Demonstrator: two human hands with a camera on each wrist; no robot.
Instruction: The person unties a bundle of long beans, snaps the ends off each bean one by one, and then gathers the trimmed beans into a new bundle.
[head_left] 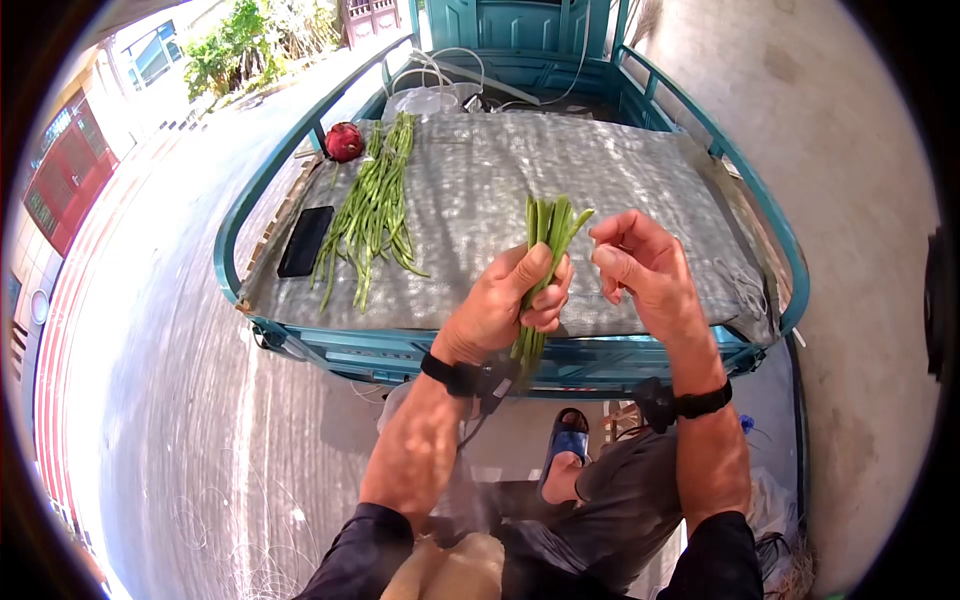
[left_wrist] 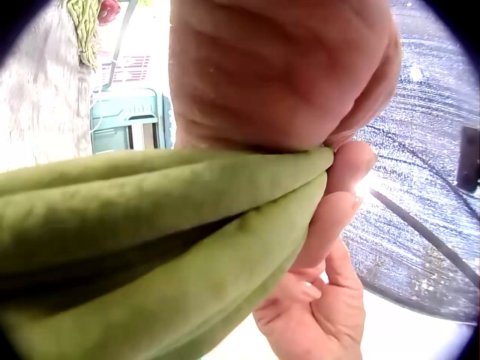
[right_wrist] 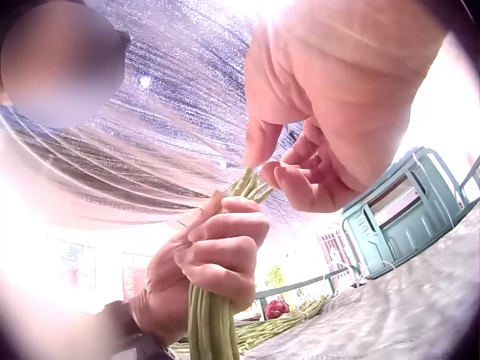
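My left hand grips a bunch of long green beans, fingers and thumb wrapped round it, over the cart's near edge. The cut or trimmed-looking ends stick up above the fist, and the rest hangs below it. Large in the left wrist view, the green beans cross in front of the palm. Just right of the upper ends is my right hand, fingers loosely bent, with a gap between thumb and forefinger. In the right wrist view, the right fingertips are right beside the bean ends.
A second pile of long green beans lies on the grey woven sheet covering the teal cart bed. Beside it are a black phone and a red dragon fruit. Teal rails border the bed; white string lies at right.
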